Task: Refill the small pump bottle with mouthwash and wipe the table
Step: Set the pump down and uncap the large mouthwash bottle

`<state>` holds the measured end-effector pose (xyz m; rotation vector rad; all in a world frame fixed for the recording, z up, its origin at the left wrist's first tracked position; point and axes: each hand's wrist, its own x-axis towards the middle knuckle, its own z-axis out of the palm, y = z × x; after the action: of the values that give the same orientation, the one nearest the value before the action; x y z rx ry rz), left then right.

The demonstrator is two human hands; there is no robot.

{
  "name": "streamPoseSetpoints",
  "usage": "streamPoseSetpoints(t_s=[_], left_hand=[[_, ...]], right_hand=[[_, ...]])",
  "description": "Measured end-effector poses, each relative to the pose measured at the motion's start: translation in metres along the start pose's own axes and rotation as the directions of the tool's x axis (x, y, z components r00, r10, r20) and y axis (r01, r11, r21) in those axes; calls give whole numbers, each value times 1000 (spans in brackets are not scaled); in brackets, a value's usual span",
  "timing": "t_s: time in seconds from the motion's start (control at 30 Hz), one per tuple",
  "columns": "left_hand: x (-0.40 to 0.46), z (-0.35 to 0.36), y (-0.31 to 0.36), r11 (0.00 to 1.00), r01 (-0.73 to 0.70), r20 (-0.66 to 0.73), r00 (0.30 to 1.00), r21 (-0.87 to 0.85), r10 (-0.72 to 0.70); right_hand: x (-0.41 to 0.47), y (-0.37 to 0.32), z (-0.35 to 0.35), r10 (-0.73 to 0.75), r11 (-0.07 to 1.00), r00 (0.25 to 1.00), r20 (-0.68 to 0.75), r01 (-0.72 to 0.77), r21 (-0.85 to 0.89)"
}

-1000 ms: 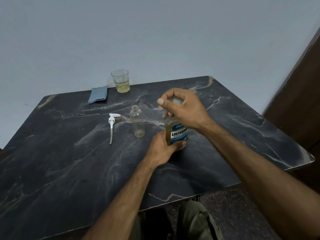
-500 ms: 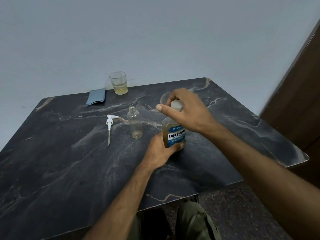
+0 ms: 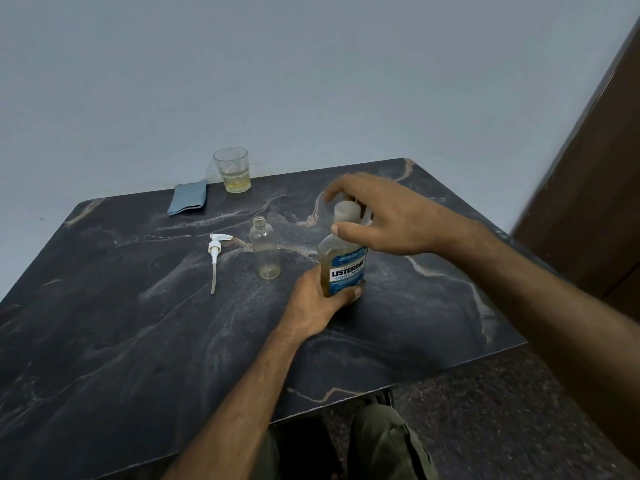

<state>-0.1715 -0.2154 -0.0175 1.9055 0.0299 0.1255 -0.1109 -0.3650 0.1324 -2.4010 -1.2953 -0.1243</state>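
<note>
Your left hand [image 3: 317, 299] gripped the lower body of the mouthwash bottle [image 3: 343, 261], fingers and thumb curled round it, and the bottle stood upright on the dark marble table [image 3: 121, 341]. Your right hand [image 3: 384, 216] hung over the bottle's white cap [image 3: 347, 211] with its fingers spread and loosely bent; the thumb pointed across the bottle's shoulder just below the cap, and the other fingers arched over and behind it. The hand was blurred, and whether any finger touched the cap could not be told. Just beyond your left hand and to its left stood the small pump bottle [image 3: 265, 249], upright, uncapped and clear, with only a trace of liquid at the bottom. Further to the left of it, apart from it, the white pump head [image 3: 215, 252] lay on its side with its dip tube pointing towards you. Well beyond both hands, near the far edge of the table by the wall, a folded blue cloth [image 3: 188, 201] lay beside a glass [image 3: 232, 169] that held a little yellowish liquid. Below your forearms, at the near edge of the table, your olive trousers [image 3: 384, 445] showed.
</note>
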Motion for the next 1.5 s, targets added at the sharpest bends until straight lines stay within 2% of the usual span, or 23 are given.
streamPoseSetpoints(t_s=[0.1, 0.17, 0.3, 0.43, 0.67, 0.8, 0.9, 1.07, 1.23, 1.33, 1.5], left_hand=[[0, 0, 0, 1000, -6, -2, 1000, 8, 6], [0, 0, 0, 1000, -7, -1, 1000, 6, 7], [0, 0, 0, 1000, -7, -1, 1000, 17, 7], [0, 1, 0, 1000, -2, -5, 1000, 17, 2], [0, 0, -1, 1000, 2, 5, 1000, 11, -2], [-1, 0, 0, 999, -1, 2, 1000, 42, 0], [-1, 0, 1, 999, 4, 1, 1000, 46, -4], [-2, -1, 1, 999, 16, 5, 1000, 30, -16], [-1, 0, 1, 1000, 4, 2, 1000, 24, -4], [-1, 0, 0, 1000, -6, -2, 1000, 23, 6], [-2, 0, 1, 1000, -14, -3, 1000, 8, 14]], right_hand=[[1, -3, -4, 53, 991, 991, -121, -67, -114], [2, -4, -4, 63, 977, 987, -147, -91, -192], [2, -6, -6, 3, 994, 999, -51, -9, -111], [-1, -5, -11, -11, 1000, 1000, 17, 11, 5], [4, -9, -9, 23, 986, 998, -65, -33, -164], [4, -9, -14, -29, 998, 999, 23, 30, -56], [1, -7, -14, -10, 1000, 999, 45, 9, 23], [3, -7, -8, 34, 989, 998, -60, -43, -144], [3, -10, -10, 6, 997, 999, 44, -3, -72], [1, -9, -11, -13, 1000, 999, 51, 14, -25], [4, -7, -7, 29, 981, 998, 47, -20, -192]])
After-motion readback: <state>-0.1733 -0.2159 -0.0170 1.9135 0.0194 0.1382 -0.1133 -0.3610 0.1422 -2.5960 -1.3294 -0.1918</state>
